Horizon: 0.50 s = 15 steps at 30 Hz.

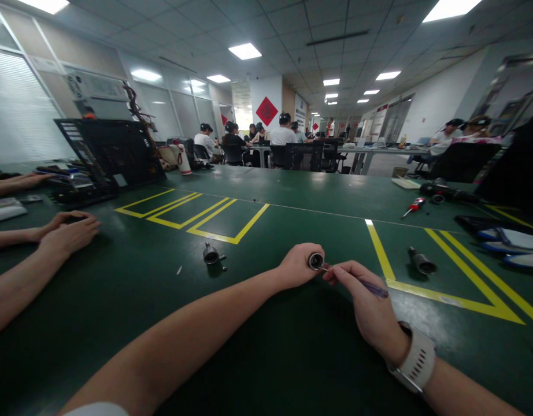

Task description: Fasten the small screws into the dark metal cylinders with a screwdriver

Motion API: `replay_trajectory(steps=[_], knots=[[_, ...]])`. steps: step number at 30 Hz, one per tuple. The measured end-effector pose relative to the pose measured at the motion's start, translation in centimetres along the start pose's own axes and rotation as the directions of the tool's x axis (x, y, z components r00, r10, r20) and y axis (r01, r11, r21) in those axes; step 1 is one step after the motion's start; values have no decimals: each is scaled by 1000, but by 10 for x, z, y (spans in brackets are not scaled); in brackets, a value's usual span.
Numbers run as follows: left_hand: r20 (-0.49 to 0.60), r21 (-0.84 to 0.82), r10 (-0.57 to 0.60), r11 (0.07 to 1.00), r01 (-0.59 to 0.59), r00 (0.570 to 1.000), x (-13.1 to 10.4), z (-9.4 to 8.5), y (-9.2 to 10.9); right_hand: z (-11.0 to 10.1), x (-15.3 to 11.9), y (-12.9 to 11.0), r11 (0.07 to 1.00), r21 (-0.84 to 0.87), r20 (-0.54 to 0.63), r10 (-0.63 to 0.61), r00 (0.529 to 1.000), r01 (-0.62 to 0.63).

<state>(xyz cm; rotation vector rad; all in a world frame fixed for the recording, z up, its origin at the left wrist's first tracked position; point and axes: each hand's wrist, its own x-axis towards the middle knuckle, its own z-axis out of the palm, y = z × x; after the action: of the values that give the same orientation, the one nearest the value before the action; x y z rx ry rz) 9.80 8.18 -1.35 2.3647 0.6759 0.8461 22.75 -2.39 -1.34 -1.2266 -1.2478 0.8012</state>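
Note:
Near the middle of the green table (266, 346), my left hand (299, 266) is wrapped round a dark metal cylinder (315, 261), its round open end facing me. My right hand (357, 289), with a pale watch on the wrist, grips a screwdriver with a dark purple handle (374, 288). The thin tip of the tool touches the rim of the cylinder or reaches just inside; which, I cannot tell. A similar metal part (210, 253) stands to the left beside small nuts (224, 257). Another metal part (422, 262) lies at the right inside yellow tape.
At the left, another person's hands (69, 231) are over the table. A red screwdriver (415, 204), a black power tool (448, 192) and blue-white gloves (509, 240) lie at the right. A black computer case (114, 153) stands at the back left. People sit at farther tables.

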Motion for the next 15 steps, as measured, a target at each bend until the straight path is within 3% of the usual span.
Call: replay_trajectory(steps=[7,15], knots=[[-9,19,-18,1000,18,1000,0,-1,1,1,-2,-4,1000,1,-79,-25,997,26],[12,30,10,999,-11,1000,0,-1,2,0,0,-1,1000,3,-11,-18,1000,18]])
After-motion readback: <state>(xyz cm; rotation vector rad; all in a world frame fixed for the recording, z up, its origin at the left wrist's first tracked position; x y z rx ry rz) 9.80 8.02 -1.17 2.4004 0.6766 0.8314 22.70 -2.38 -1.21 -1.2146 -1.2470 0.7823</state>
